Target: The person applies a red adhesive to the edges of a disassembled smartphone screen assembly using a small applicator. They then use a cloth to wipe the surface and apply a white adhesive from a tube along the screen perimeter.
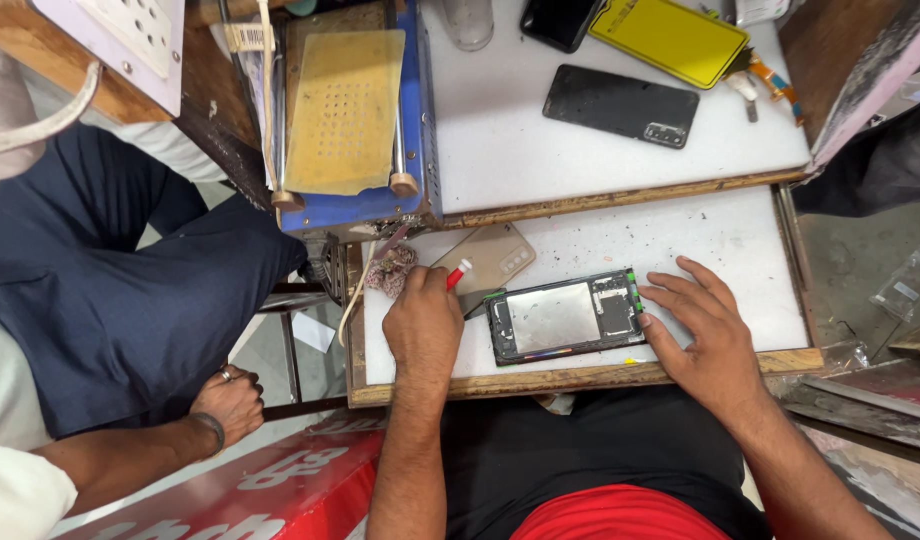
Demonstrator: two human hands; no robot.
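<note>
An opened phone (565, 317) lies face down, back cover off, on the white pull-out surface (720, 240), its metal shield and circuit boards showing, near the front wooden edge; the right hand (702, 325) rests flat beside it, fingers spread, grip released, fingertips touching the phone's right end and steadying it; the left hand (423, 322) sits just left of the phone, its grip clenched on a small red-handled tool (458, 274) whose tip points toward the phone's upper left corner; a beige back cover (492, 258) lies just behind the left hand, partly under the tool, and a pinkish tuft of cloth (391, 270) sits at the surface's left corner, touching the hand's knuckle side; on the upper white surface (500, 140), well apart from the hands, lie a dark back cover (620, 104) with its camera cut-out, a yellow panel (670, 38) with an orange flex cable, a black phone (560, 20) and the base of a clear cup (468, 20); to the left stands a blue heating plate (345, 110) topped with a yellowed perforated mat; a second person in dark trousers (130, 290) sits at the far left, a ringed hand (227, 402) resting on the knee.
</note>
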